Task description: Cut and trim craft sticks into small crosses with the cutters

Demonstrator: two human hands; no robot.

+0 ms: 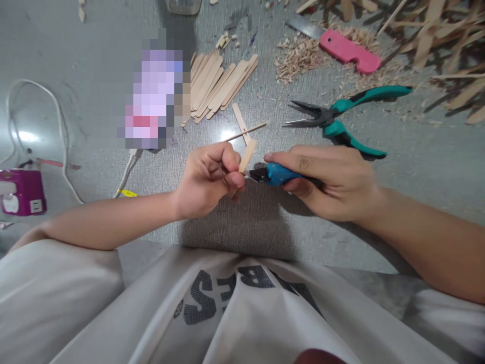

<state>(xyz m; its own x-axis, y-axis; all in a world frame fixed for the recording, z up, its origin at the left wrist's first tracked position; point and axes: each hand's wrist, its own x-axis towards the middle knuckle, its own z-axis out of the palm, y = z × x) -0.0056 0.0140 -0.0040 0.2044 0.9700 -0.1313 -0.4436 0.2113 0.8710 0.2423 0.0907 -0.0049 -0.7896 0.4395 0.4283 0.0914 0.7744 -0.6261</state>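
Pinching wooden stick (pixel 248 154) in fingertips of my left hand (pixel 206 177). My right hand (pixel 329 179) grips blue tool (pixel 282 174), stick's four o'clock; open pliers (pixel 329 117) at two o'clock.

Looks like a hobby or craft workspace on a gray tabletop (pixel 151 222), tbh, though I can't tell if it's in a home or a proper workshop. Flat wooden sticks (pixel 215 86) are spread just beyond the left hand (pixel 212 177), with wood shavings (pixel 297 58), a pink-handled knife (pixel 350 50) and teal-handled pliers (pixel 326 116) beyond the right hand (pixel 333 179). There's also a white cable (pixel 62 126) and a purple plug adapter (pixel 28 192) off to the left hand's left.
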